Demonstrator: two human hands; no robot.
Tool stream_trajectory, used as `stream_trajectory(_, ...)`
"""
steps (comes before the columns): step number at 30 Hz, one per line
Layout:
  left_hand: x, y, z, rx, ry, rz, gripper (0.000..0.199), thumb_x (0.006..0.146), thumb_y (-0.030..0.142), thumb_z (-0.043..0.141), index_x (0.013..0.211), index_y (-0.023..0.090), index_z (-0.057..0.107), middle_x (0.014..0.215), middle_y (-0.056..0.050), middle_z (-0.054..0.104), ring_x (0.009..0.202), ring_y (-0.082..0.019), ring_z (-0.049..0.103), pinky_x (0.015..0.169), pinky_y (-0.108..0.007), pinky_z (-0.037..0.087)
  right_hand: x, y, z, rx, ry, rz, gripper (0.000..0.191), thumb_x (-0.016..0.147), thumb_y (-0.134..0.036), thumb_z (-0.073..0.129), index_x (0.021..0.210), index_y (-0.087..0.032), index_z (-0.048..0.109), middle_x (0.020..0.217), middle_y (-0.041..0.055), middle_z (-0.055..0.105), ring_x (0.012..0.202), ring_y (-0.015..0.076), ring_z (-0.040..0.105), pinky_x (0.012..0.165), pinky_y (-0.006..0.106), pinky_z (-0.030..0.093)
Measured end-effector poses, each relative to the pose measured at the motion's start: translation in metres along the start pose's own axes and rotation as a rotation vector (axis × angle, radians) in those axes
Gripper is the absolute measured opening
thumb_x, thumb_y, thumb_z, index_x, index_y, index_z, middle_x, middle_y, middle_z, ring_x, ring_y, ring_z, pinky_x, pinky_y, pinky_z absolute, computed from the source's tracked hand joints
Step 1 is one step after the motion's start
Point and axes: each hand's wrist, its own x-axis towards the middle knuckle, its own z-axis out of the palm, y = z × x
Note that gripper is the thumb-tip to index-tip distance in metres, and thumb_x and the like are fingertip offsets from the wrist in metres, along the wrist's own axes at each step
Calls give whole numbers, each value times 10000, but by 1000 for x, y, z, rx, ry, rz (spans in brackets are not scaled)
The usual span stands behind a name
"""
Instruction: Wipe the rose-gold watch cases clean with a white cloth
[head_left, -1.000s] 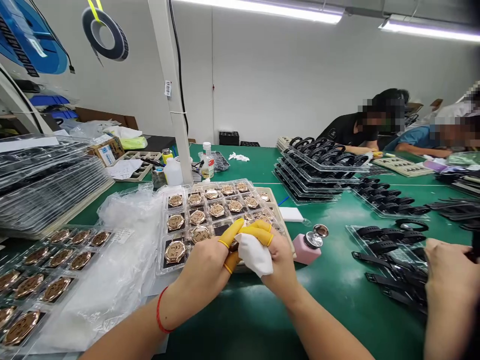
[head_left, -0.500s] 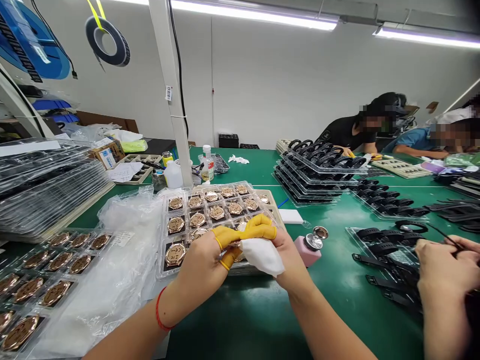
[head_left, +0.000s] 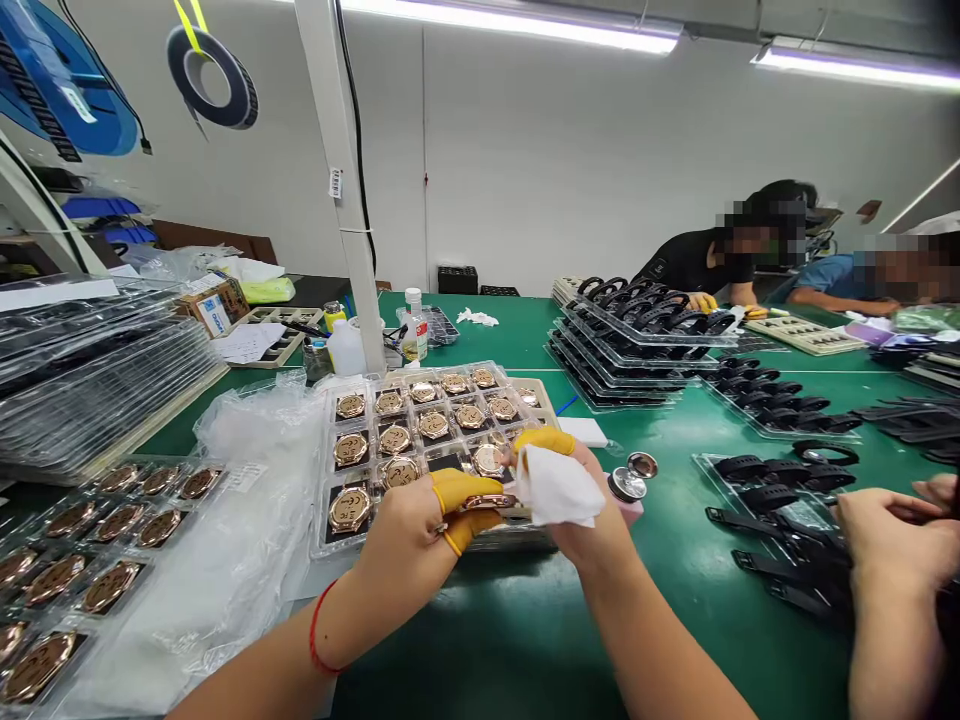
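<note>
Between yellow-cotted thumb and finger, my left hand (head_left: 420,535) pinches a rose-gold watch case (head_left: 491,499), held edge-on above the near side of a clear tray. My right hand (head_left: 581,500), also in yellow finger cots, grips a white cloth (head_left: 561,488) close to the case's right side. Whether the cloth touches the case I cannot tell. Below and behind the hands, the clear plastic tray (head_left: 319,535) carries several rose-gold watch cases with printed backs facing up. My hands hide part of its near right corner.
Right of the tray stands a pink pump bottle (head_left: 628,487) beside a white block (head_left: 582,432). Plastic film (head_left: 225,560) and another watch-case tray (head_left: 112,540) lie left. Stacked trays of black straps (head_left: 637,350) stand at right, near a co-worker's hands (head_left: 896,530).
My right hand has drawn right, away from my left, taking the white cloth along. The watch case in my left hand now shows its edge, where fingers mostly covered it before.
</note>
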Motion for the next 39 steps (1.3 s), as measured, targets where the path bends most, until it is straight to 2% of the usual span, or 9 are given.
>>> stream_trajectory(4, -1, -1, -7, -49, -43, -41, 196, 901, 199, 567, 1054, 218, 688, 980, -28, 736, 884, -174, 690, 776, -243, 533, -5, -8, 0, -216, -158, 32, 286, 645, -308, 844, 913, -266, 755, 883, 32, 707, 839, 199, 643, 816, 330, 521)
stream_trajectory(7, -2, 1, -9, 172, -67, 20, 234, 943, 275, 472, 954, 170, 681, 818, -53, 724, 697, -184, 669, 613, -249, 495, -7, -3, 9, -317, -94, -83, 191, 636, -306, 850, 801, -267, 763, 810, 24, 667, 777, 185, 606, 759, 317, 516)
stream_trajectory(10, -3, 5, -9, 336, -93, 78, 269, 946, 258, 427, 828, 170, 652, 718, -41, 693, 577, -167, 620, 514, -235, 426, -8, 8, 19, -196, 7, -125, 146, 658, -367, 827, 699, -254, 745, 743, 28, 656, 728, 190, 601, 686, 321, 528)
stream_trajectory(16, 0, 1, -7, 458, 101, 294, 255, 944, 165, 413, 988, 164, 663, 870, -77, 708, 728, -185, 652, 623, -261, 488, -10, 10, 24, 15, -25, 88, 175, 643, -337, 840, 770, -260, 747, 753, 15, 693, 743, 188, 632, 705, 318, 548)
stream_trajectory(19, 3, -3, -5, 469, 69, 411, 283, 946, 142, 404, 870, 162, 675, 871, -85, 708, 726, -184, 645, 604, -261, 480, -6, 4, 20, 2, -57, 161, 237, 618, -319, 855, 816, -243, 748, 785, 14, 710, 735, 171, 635, 710, 298, 551)
stream_trajectory(26, 4, -1, -8, -140, -44, 30, 214, 953, 280, 517, 1079, 188, 663, 905, -54, 731, 803, -164, 682, 732, -250, 549, 2, -14, -6, -47, 117, 73, 365, 571, -259, 882, 906, -270, 740, 890, 17, 741, 803, 194, 669, 706, 306, 566)
stream_trajectory(30, 3, -1, -7, -267, -63, -86, 230, 952, 340, 527, 1040, 180, 666, 812, -37, 703, 619, -116, 618, 607, -208, 529, -4, -22, -10, -270, -86, 47, 199, 679, -311, 823, 863, -260, 764, 867, 37, 735, 820, 199, 661, 746, 316, 550)
stream_trajectory(34, 2, -3, -5, -172, -50, -69, 188, 946, 261, 519, 1084, 197, 631, 855, -26, 705, 681, -121, 647, 652, -208, 537, -9, -15, 1, -395, -179, -94, 123, 786, -322, 742, 903, -297, 771, 888, 32, 707, 831, 183, 636, 778, 311, 515)
stream_trajectory(39, -1, -6, -7, 264, 49, 61, 219, 882, 152, 525, 1043, 186, 670, 875, -57, 729, 757, -197, 688, 654, -278, 550, -11, -6, 15, -416, -117, -209, 160, 776, -295, 756, 932, -327, 767, 905, 29, 670, 851, 183, 609, 799, 315, 499)
